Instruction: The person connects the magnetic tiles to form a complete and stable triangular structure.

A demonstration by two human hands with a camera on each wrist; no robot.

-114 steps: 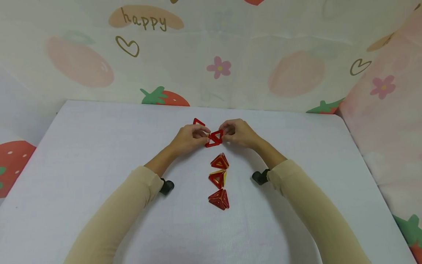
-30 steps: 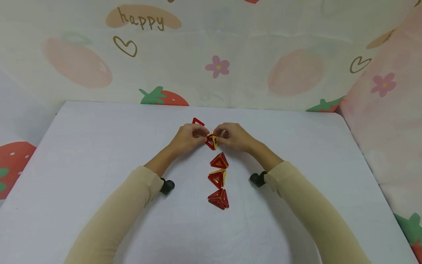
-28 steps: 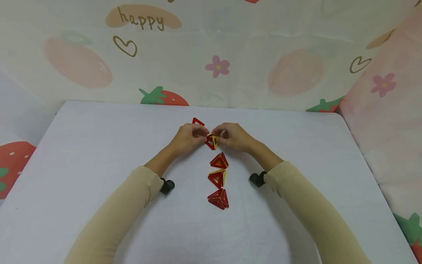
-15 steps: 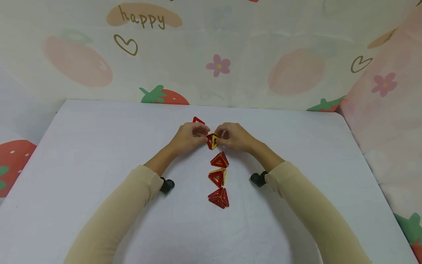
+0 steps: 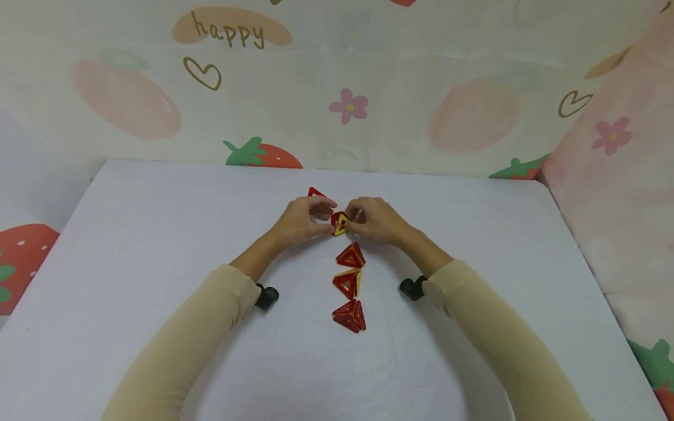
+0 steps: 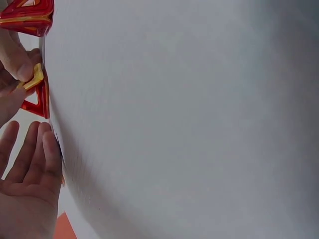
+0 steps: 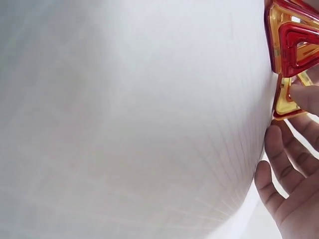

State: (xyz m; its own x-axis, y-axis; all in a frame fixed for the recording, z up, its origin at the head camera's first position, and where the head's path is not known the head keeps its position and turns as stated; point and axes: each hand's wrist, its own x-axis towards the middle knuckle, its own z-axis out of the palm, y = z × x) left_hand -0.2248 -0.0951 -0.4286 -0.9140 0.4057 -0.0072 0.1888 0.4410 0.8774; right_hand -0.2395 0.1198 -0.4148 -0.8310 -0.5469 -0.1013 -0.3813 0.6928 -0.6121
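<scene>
In the head view a small red-and-yellow magnetic tile pyramid (image 5: 341, 224) stands between the hands, its yellow side turned to the front. My right hand (image 5: 377, 219) pinches it by the right side; in the right wrist view the thumb lies on a yellow triangular tile (image 7: 286, 102). My left hand (image 5: 302, 222) is at its left with fingers spread; the thumb tip reaches its lower corner, and whether it touches I cannot tell. Straight left fingers (image 6: 28, 152) lie apart from the red tile (image 6: 46, 99) in the left wrist view. Another red triangular tile (image 5: 315, 191) lies behind the left hand, partly hidden.
Three red-and-yellow pyramids stand in a column toward me: the nearest (image 5: 350, 316), the middle one (image 5: 347, 284) and the far one (image 5: 350, 255). The white table (image 5: 174, 234) meets a patterned curtain (image 5: 400, 134) at the back.
The red triangles lying partly unfolded earlier now form a raised shape. Over the last second it has turned, showing more yellow, and my left fingers have spread away from it.
</scene>
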